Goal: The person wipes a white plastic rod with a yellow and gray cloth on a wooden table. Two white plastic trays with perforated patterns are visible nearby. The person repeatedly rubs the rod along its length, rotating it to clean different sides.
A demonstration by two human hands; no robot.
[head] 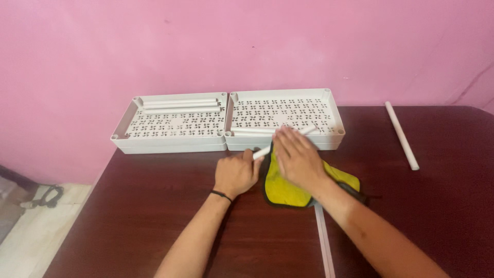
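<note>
Left hand [235, 174] grips one end of a white tube [263, 151]; right hand [297, 158] presses flat, fingers spread, on a yellow cloth [282, 188]. Two white perforated trays [177, 126] sit at 12 o'clock on the table [154, 206].

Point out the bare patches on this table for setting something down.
Free: between yellow cloth and lone white tube; front left, beside left hand. Crowded: around right hand, below the white trays.
</note>
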